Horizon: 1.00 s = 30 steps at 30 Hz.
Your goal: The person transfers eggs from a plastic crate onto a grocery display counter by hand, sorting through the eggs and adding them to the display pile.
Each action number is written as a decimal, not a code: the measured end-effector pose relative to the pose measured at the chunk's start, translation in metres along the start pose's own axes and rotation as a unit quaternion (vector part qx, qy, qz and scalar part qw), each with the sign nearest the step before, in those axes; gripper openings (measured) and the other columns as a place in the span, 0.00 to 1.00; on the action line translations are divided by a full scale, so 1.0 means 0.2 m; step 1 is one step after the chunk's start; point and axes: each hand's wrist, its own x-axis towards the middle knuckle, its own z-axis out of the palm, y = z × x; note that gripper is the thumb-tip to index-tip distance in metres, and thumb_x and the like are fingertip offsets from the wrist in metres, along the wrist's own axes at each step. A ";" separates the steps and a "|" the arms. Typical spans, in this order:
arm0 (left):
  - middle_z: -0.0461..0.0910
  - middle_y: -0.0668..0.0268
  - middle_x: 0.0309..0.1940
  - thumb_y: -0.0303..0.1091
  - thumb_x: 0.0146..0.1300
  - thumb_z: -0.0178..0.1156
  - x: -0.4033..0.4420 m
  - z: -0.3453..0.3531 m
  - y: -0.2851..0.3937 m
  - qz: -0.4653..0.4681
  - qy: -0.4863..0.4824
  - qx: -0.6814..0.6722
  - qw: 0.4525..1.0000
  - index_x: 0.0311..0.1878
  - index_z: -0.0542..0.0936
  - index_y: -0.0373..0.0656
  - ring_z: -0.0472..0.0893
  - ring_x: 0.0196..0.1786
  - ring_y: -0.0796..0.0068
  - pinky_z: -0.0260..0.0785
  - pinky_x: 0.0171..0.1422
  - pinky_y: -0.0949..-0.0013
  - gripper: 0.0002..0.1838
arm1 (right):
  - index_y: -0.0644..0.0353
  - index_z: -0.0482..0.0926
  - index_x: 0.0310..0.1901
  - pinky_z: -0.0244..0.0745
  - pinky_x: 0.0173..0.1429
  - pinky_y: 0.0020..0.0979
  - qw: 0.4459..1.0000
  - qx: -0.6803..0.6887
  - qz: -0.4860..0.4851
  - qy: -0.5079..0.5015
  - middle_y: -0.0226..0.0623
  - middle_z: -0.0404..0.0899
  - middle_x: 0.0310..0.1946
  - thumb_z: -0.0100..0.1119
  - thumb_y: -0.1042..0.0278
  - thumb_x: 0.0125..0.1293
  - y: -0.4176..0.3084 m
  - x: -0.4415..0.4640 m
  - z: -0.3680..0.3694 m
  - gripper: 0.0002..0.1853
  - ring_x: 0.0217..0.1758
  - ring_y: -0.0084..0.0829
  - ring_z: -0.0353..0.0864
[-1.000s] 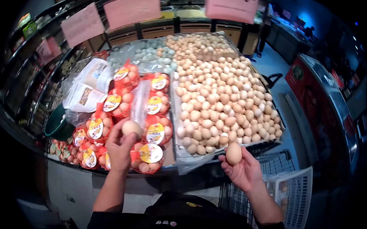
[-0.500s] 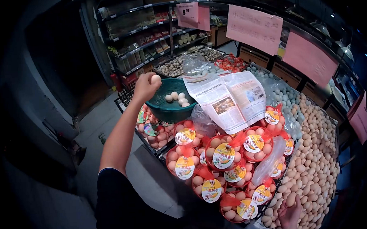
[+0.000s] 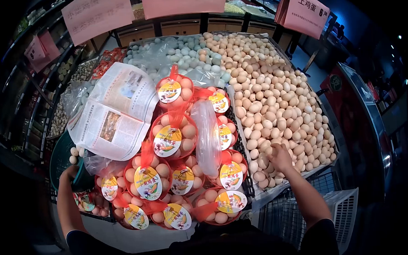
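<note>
My right hand [image 3: 280, 158] is over the near left part of a big heap of brown eggs [image 3: 280, 110]. Its fingers are curled at an egg [image 3: 263, 161] and touch the heap. My left hand [image 3: 70, 172] reaches into a green basin [image 3: 59, 156] at the far left, and its fingertips are hidden. Pale eggs [image 3: 73, 156] show in the basin just beyond that hand.
Red-netted baskets of eggs [image 3: 174, 135] with yellow labels stand between my arms. A newspaper [image 3: 117, 111] and a plastic bag [image 3: 206, 136] lie over them. Bluish eggs [image 3: 182, 55] lie behind. A white crate [image 3: 347, 217] stands at the lower right.
The view has swung right. My left hand, which held an egg above the basin rim, is now lower, in the basin. My right hand, with an egg earlier, has moved farther onto the heap.
</note>
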 end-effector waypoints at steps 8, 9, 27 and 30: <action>0.81 0.57 0.46 0.26 0.57 0.62 -0.22 -0.16 0.16 -0.005 0.450 -0.114 0.885 0.57 0.76 0.36 0.81 0.47 0.66 0.73 0.52 0.66 0.22 | 0.57 0.70 0.60 0.74 0.56 0.47 0.999 -0.026 0.045 0.009 0.50 0.68 0.57 0.65 0.62 0.56 0.08 -0.01 0.12 0.29 0.53 0.53 0.76; 0.81 0.58 0.45 0.24 0.59 0.61 -0.33 -0.20 0.35 -0.008 0.487 -0.144 0.861 0.56 0.77 0.36 0.81 0.47 0.69 0.72 0.52 0.67 0.20 | 0.57 0.70 0.60 0.74 0.56 0.47 0.999 -0.018 0.045 0.015 0.50 0.67 0.57 0.65 0.62 0.56 0.08 -0.01 0.13 0.29 0.53 0.54 0.76; 0.76 0.54 0.48 0.30 0.55 0.63 -1.39 0.64 3.90 0.724 0.035 -0.176 0.666 0.50 0.77 0.36 0.76 0.51 0.62 0.70 0.55 0.63 0.19 | 0.61 0.79 0.35 0.75 0.31 0.29 0.824 0.243 0.264 0.438 0.38 0.81 0.26 0.63 0.73 0.59 1.60 -1.64 -0.44 0.04 0.25 0.29 0.81; 0.69 0.54 0.59 0.25 0.55 0.66 -1.75 1.20 4.64 0.757 -0.275 -0.141 0.575 0.62 0.71 0.40 0.76 0.55 0.65 0.72 0.57 0.67 0.29 | 0.60 0.79 0.41 0.77 0.42 0.35 0.791 0.227 0.440 0.359 0.41 0.83 0.33 0.61 0.65 0.61 2.06 -2.08 -0.37 0.10 0.37 0.35 0.84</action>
